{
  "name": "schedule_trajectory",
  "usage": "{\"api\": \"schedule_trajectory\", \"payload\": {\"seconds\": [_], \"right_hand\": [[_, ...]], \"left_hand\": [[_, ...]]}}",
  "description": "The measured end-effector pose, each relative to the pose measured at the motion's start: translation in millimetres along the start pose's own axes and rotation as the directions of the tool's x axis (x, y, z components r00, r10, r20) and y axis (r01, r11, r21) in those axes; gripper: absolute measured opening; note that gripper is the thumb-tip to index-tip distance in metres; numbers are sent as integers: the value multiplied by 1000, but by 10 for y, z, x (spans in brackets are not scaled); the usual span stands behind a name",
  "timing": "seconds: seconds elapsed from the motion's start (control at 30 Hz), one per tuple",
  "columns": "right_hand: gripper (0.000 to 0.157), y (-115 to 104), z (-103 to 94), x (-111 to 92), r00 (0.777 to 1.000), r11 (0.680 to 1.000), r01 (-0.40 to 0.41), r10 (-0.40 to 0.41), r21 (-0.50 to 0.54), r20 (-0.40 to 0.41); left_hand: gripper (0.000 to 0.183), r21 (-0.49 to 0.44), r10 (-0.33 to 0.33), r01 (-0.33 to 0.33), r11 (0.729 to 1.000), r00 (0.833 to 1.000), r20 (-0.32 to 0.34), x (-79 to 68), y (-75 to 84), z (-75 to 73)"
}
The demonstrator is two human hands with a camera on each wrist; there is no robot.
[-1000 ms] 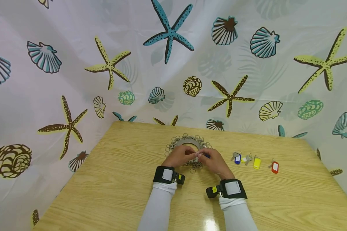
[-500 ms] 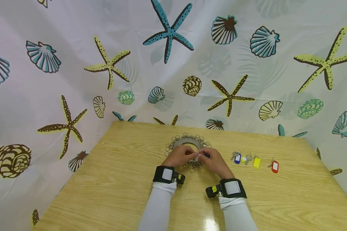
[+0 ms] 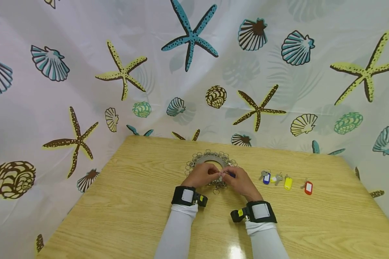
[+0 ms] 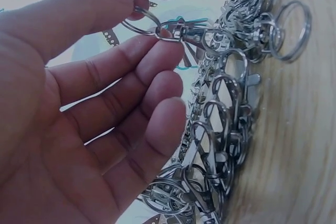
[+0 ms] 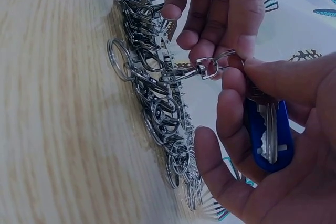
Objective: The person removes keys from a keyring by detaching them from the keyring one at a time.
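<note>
Between finger and thumb, my left hand (image 3: 201, 175) pinches a metal split ring (image 4: 149, 15) on a swivel clasp (image 4: 181, 33). That clasp runs to a flat grey metal hoop (image 3: 210, 158) crowded with similar clasps and rings. My right hand (image 3: 242, 182) meets the left at the same split ring, its thumb and forefinger pinching there. From its pinch hang a silver key (image 5: 270, 135) and a blue key tag (image 5: 284, 129), lying against the curled fingers. The thumb and fingertips hide where the key's own small ring meets the split ring.
To the right on the wooden table (image 3: 123, 201) lie keys with a blue tag (image 3: 266, 179), a yellow tag (image 3: 288, 183) and a red tag (image 3: 308, 187). A second yellow tag (image 3: 272, 179) is partly covered. A patterned curtain (image 3: 194, 82) stands behind and beside the table.
Both hands stay in nearly the same place with fingertips together over the hoop. The tagged keys on the table have not moved.
</note>
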State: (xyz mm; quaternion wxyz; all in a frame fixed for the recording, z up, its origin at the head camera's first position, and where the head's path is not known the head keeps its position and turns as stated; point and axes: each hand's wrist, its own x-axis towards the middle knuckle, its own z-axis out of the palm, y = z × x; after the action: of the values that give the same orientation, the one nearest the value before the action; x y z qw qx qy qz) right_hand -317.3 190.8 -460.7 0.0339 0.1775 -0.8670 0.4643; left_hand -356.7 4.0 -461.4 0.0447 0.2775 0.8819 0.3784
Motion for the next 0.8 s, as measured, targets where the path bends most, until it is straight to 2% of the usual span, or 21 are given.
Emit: {"api": "schedule_trajectory", "payload": {"seconds": [0.17,0.43,0.63,0.8], "right_hand": [[16,13,2,-5,1000,1000,16,-16,3,2],[17,-16,0,-5,1000,1000,-7,7,23,15],[18,-267,-61,-61,999,997,-32,29,73,40],[19,-436,-98,-115,998,996,-56,53,73,41]], "left_hand": [[22,-4,7,-7,1000,1000,-8,1,-9,7],[20,-14,7,-7,1000,1000,-5,0,-10,-5],[15,-48,14,-14,999,1000,3,-4,-24,1],[18,-73,1,0,997,1000,13,-5,-26,4]]}}
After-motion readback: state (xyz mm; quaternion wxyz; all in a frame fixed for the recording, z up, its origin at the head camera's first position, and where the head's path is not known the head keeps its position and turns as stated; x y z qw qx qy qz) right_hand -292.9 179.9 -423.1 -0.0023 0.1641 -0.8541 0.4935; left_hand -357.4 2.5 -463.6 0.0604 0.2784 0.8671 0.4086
